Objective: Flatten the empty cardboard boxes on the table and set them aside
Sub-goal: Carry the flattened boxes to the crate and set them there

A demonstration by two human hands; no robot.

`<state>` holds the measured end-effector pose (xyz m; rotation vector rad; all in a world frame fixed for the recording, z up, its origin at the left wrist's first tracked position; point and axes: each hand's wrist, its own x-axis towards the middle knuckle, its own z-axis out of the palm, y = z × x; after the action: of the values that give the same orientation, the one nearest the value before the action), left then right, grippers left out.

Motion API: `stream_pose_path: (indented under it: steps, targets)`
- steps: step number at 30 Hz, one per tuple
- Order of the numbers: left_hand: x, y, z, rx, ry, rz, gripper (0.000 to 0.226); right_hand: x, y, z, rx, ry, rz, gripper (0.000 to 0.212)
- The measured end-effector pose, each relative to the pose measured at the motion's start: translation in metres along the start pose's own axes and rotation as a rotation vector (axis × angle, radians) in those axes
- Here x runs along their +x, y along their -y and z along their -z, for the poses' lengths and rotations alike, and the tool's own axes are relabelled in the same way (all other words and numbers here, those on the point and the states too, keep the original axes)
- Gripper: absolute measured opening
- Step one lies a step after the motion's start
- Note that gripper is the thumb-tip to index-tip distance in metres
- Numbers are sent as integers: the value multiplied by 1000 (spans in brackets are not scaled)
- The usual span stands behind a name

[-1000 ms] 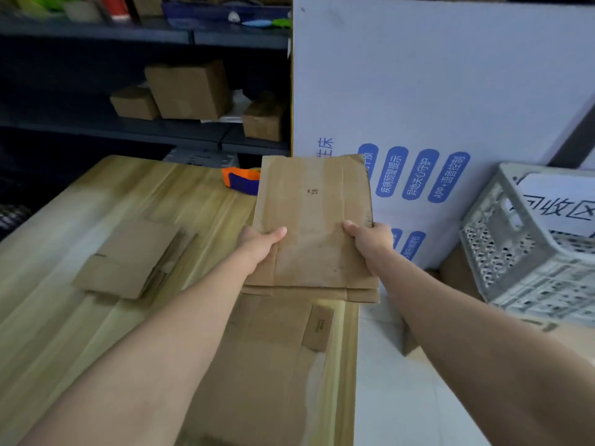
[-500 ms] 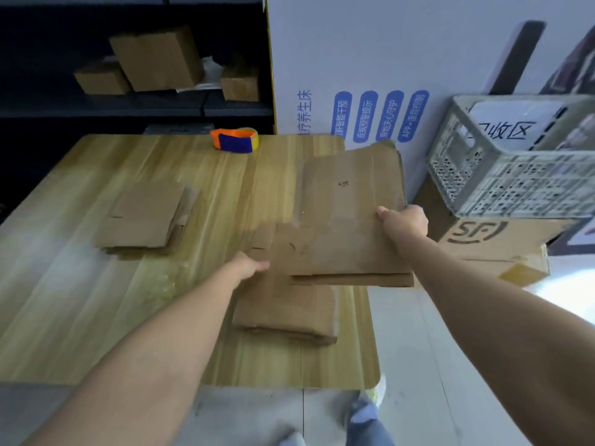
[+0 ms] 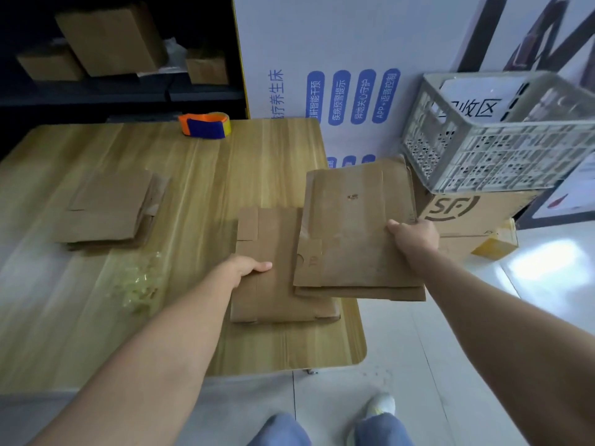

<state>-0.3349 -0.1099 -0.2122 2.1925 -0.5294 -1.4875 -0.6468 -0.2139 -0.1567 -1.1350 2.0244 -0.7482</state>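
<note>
Two flattened boxes are sitting in my grasp: my right hand (image 3: 415, 236) is pinching the upper box (image 3: 354, 226) out over the right edge of the table (image 3: 193, 188), while my left hand (image 3: 248, 268) is gripping the lower box (image 3: 277, 294) lying by the near right corner.

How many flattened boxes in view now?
3: left box on the table; middle box gripped by the left hand; raised box in the right hand. More may hide beneath.
</note>
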Motion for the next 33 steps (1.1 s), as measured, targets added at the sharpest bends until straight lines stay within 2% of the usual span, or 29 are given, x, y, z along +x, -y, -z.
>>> stream_pose_path:
  steps: [4, 9, 15, 20, 24, 30, 33]
  targets:
    - [-13, -7, -6, -96, 10, -18, 67, 6, 0, 9, 21, 9, -20, 47]
    - [-41, -41, -5, -171, -113, -141, 62, 6, 20, 29, 70, 2, 4, 48]
    - [-76, -107, 10, -181, -280, -291, 56, 29, 39, 95, 106, -57, 4, 45]
    - [-108, -170, 5, -163, -302, -374, 59, 64, 56, 157, 158, -113, 52, 45]
    - [-142, -231, -23, -179, -346, -474, 64, 103, 66, 212, 225, -133, 98, 44]
    - [-188, -311, -105, -233, -254, -580, 47, 169, 68, 302, 253, -134, 147, 44]
    - [-201, -343, -147, -283, -190, -608, 46, 200, 70, 337, 257, -134, 174, 45]
